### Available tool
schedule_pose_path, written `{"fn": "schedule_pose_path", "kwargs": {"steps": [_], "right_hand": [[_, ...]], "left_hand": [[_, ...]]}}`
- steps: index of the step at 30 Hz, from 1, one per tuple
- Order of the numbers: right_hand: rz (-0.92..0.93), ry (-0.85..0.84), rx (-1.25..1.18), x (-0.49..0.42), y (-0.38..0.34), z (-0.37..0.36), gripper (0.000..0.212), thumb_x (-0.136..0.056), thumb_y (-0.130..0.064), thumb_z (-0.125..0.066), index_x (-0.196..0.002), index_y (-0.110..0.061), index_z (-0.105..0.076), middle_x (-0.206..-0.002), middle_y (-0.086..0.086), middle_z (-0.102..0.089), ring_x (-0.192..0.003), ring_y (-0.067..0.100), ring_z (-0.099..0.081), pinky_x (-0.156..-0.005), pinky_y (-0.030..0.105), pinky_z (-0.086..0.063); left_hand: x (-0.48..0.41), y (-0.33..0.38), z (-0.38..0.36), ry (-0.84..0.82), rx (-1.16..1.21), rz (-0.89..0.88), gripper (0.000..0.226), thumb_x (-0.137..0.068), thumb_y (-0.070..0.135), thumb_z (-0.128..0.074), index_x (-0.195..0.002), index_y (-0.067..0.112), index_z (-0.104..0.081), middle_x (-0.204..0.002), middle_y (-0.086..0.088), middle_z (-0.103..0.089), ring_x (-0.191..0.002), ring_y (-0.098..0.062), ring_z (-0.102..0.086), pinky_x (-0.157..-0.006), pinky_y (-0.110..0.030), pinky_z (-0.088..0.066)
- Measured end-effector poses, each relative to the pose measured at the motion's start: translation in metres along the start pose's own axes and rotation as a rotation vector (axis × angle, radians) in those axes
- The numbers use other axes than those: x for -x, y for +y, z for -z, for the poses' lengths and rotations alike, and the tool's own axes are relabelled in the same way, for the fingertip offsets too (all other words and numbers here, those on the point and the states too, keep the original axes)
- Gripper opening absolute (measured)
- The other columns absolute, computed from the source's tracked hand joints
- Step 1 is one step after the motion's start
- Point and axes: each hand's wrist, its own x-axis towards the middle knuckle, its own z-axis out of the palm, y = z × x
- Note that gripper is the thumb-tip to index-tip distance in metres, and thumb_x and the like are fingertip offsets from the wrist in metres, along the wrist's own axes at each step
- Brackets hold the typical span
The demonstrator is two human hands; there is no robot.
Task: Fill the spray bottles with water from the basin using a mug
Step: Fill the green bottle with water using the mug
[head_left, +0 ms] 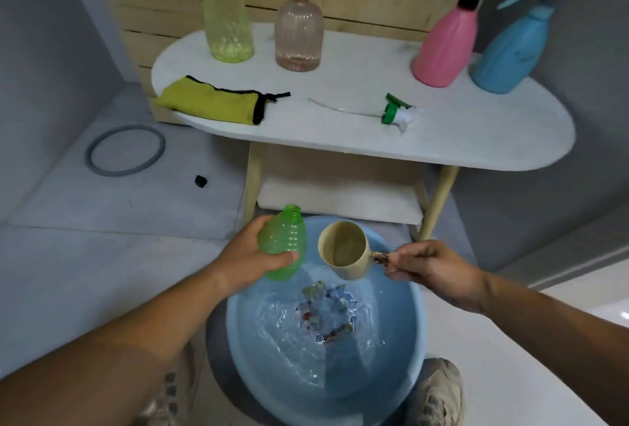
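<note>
The blue basin (420, 306) sits on the floor right by the person's shoes, and it has plenty of water in it. Both hands are over it. The left hand (250, 255) is wrapped around a green bottle (284, 238) that leans away, with its top off and its mouth open. The right hand (429, 265) pinches the handle of a tan mug (343, 252), just beside the bottle but not touching it. The mug is tipped, and I cannot tell how much water is inside.

I think the filling of this bottle is only starting. It looks nearly empty, and its mouth is small, so the pour needs care. The mouth hangs over the far rim of the basin, so a spill could land on the floor there. A low shelf and a leg of the counter (459, 139) stand close behind, but there is open floor to the left.

Up on the counter lies a green spray head (396, 112), not yet back on. At the back stand a yellow bottle (228, 17), a clear bottle (299, 34), a pink bottle (446, 41) and a blue bottle (510, 48). I cannot tell if they are full.
</note>
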Motion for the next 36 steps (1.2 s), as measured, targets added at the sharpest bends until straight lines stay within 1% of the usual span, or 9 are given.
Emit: {"fn": "schedule_pose_path", "kwargs": {"steps": [2, 7, 10, 14, 21, 27, 29, 33, 36], "right_hand": [[0.058, -0.012, -0.009, 0.012, -0.020, 0.003, 0.022, -0.080, -0.023, -0.071, -0.077, -0.002, -0.075, -0.085, 0.015, -0.070, -0.087, 0.019, -0.068, -0.085, 0.022, -0.057], [0.186, 0.042, -0.006, 0.043, -0.069, 0.003, 0.063, -0.067, -0.042, -0.077, -0.092, 0.015, -0.065, -0.100, 0.024, -0.064, -0.092, 0.029, -0.060, -0.098, 0.040, -0.050], [0.260, 0.054, 0.020, 0.062, -0.097, -0.002, 0.058, -0.069, -0.043, -0.076, -0.093, 0.009, -0.069, -0.100, 0.027, -0.066, -0.096, 0.026, -0.063, -0.101, 0.037, -0.051], [0.355, 0.074, 0.042, 0.085, -0.126, -0.010, 0.050, -0.073, -0.039, -0.074, -0.098, 0.004, -0.073, -0.108, 0.030, -0.068, -0.099, 0.025, -0.068, -0.098, 0.032, -0.054], [0.517, 0.176, 0.133, 0.104, -0.155, -0.021, 0.047, -0.070, -0.051, -0.073, -0.086, -0.008, -0.077, -0.100, 0.023, -0.072, -0.090, 0.022, -0.068, -0.098, 0.041, -0.050], [0.586, 0.239, 0.223, 0.109, -0.163, -0.024, 0.038, -0.074, -0.050, -0.069, -0.084, -0.014, -0.078, -0.091, 0.015, -0.075, -0.088, 0.017, -0.070, -0.077, 0.014, -0.054], [0.595, 0.258, 0.243, 0.111, -0.164, -0.025, 0.036, -0.075, -0.050, -0.068, -0.084, -0.016, -0.078, -0.090, 0.013, -0.075, -0.089, 0.018, -0.070, -0.079, 0.016, -0.054], [0.599, 0.294, 0.296, 0.114, -0.166, -0.025, 0.031, -0.078, -0.049, -0.066, -0.085, -0.022, -0.079, -0.089, 0.008, -0.076, -0.097, 0.027, -0.069, -0.095, 0.036, -0.051], [0.609, 0.290, 0.320, 0.116, -0.166, -0.027, 0.018, -0.086, -0.039, -0.066, -0.085, -0.027, -0.079, -0.090, 0.001, -0.077, -0.096, 0.021, -0.070, -0.090, 0.031, -0.052]], "left_hand": [[0.005, 0.018, 0.001, -0.015, 0.002, -0.048, 0.064, -0.068, 0.023, -0.096, -0.121, 0.030, -0.060, -0.110, 0.006, -0.073, -0.099, -0.011, -0.073, -0.081, -0.027, -0.059], [0.025, 0.061, 0.004, -0.067, 0.030, -0.141, 0.079, -0.051, 0.047, -0.091, -0.121, 0.028, -0.060, -0.113, 0.002, -0.073, -0.105, -0.015, -0.072, -0.092, -0.037, -0.060], [0.037, 0.082, 0.007, -0.107, 0.027, -0.172, 0.075, -0.054, 0.041, -0.094, -0.120, 0.028, -0.061, -0.113, 0.000, -0.075, -0.106, -0.017, -0.072, -0.091, -0.037, -0.060], [0.049, 0.106, 0.015, -0.113, 0.009, -0.206, 0.065, -0.070, 0.015, -0.095, -0.124, 0.026, -0.060, -0.114, 0.000, -0.075, -0.107, -0.015, -0.072, -0.093, -0.035, -0.059], [0.074, 0.133, 0.025, -0.128, -0.032, -0.227, 0.062, -0.074, 0.012, -0.091, -0.126, 0.023, -0.059, -0.114, 0.001, -0.076, -0.105, -0.011, -0.073, -0.090, -0.025, -0.059], [0.081, 0.132, 0.019, -0.099, -0.021, -0.227, 0.060, -0.074, 0.015, -0.092, -0.123, 0.025, -0.060, -0.111, 0.004, -0.076, -0.102, -0.008, -0.073, -0.089, -0.026, -0.060], [0.081, 0.131, 0.016, -0.092, -0.023, -0.221, 0.060, -0.074, 0.016, -0.092, -0.124, 0.024, -0.060, -0.112, 0.002, -0.076, -0.102, -0.009, -0.073, -0.091, -0.029, -0.060], [0.079, 0.131, 0.014, -0.099, -0.007, -0.212, 0.061, -0.073, 0.019, -0.093, -0.125, 0.025, -0.061, -0.112, 0.003, -0.076, -0.102, -0.009, -0.073, -0.092, -0.033, -0.061], [0.077, 0.132, 0.014, -0.103, -0.004, -0.211, 0.061, -0.073, 0.022, -0.093, -0.125, 0.026, -0.061, -0.111, 0.005, -0.076, -0.102, -0.010, -0.073, -0.093, -0.035, -0.060]]}}
